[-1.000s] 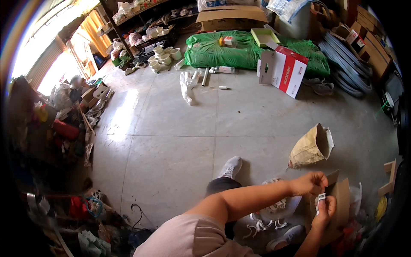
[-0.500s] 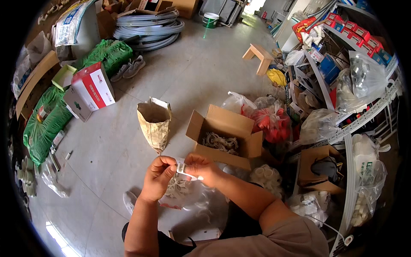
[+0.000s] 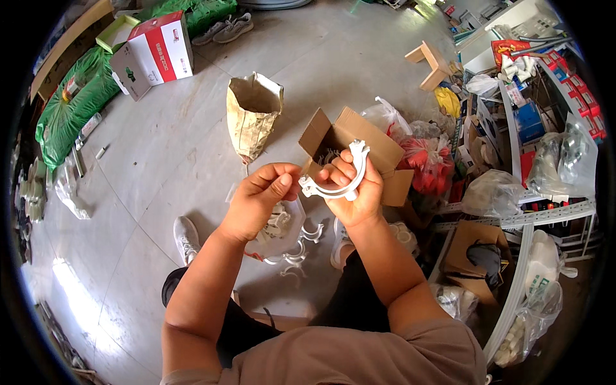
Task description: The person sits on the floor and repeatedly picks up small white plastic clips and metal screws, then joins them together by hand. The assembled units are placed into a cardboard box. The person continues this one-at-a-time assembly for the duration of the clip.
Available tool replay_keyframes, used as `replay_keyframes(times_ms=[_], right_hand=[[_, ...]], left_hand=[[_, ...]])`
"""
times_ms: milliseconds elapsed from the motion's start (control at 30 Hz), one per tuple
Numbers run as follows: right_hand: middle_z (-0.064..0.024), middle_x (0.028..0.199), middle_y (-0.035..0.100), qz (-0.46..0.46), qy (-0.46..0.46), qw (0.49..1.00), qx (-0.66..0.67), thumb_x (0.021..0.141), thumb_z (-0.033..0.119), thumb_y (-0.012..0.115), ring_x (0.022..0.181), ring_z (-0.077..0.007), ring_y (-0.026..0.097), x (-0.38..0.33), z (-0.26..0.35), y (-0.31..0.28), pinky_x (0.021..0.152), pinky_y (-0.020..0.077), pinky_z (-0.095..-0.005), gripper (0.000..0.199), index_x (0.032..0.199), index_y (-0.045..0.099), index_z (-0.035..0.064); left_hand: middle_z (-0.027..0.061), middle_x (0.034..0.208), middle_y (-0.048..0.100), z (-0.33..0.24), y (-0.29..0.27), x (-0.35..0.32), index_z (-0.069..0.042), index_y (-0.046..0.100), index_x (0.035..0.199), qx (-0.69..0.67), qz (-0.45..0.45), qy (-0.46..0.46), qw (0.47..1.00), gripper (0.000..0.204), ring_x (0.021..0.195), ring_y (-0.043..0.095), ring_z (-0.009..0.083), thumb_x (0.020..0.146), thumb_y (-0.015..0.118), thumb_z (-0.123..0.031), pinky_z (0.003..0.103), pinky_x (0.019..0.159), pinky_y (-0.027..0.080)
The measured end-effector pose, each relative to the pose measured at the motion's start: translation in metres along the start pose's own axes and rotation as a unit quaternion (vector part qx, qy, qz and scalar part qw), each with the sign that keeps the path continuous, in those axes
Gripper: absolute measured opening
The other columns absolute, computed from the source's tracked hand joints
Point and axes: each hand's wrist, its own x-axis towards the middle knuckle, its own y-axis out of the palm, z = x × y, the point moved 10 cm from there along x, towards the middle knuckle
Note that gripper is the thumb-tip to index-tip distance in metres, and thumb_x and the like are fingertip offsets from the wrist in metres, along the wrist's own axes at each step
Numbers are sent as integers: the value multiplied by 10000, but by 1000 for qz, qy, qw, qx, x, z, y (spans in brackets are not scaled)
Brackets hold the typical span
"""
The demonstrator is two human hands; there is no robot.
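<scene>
My right hand (image 3: 355,192) grips a white plastic pipe clamp (image 3: 339,174), a curved half-ring with lugs at its ends, held in front of me. My left hand (image 3: 260,200) is beside it on the left, thumb and fingers pinched together near the clamp's lower end; whether it holds a small part I cannot tell. Below my hands lie several more white clamps (image 3: 294,247) on a clear plastic bag on the floor. An open cardboard box (image 3: 378,151) stands just behind my right hand.
A brown paper sack (image 3: 251,115) stands open on the concrete floor. A red and white carton (image 3: 154,51) and green sacks (image 3: 74,106) are at the far left. Plastic bags (image 3: 427,163), boxes and metal shelving (image 3: 545,192) crowd the right. A wooden stool (image 3: 431,64) stands behind.
The view has swung round from the far floor onto the box and sack. My hands have come up closer together, and the white clamp is now plainly in my right hand.
</scene>
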Motion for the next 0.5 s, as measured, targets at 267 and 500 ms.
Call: replay_keyframes(times_ms=[267, 500], right_hand=[[-34, 668, 545, -126, 46, 982, -134, 914, 333, 385, 681, -191, 534, 4, -1, -34, 773, 434, -376, 305, 878, 533, 68], [-102, 1089, 488, -79, -178, 730, -656, 907, 385, 396, 1012, -216, 479, 3, 36, -3, 896, 363, -322, 430, 1167, 434, 45]], left_hand=[[20, 851, 585, -5, 0, 4, -15, 574, 963, 30, 6, 11, 999, 173, 746, 538, 96, 873, 525, -154, 243, 701, 462], [24, 754, 548, 0, -8, 6, -36, 534, 894, 22, -37, -24, 999, 164, 674, 542, 106, 888, 502, -197, 245, 627, 479]])
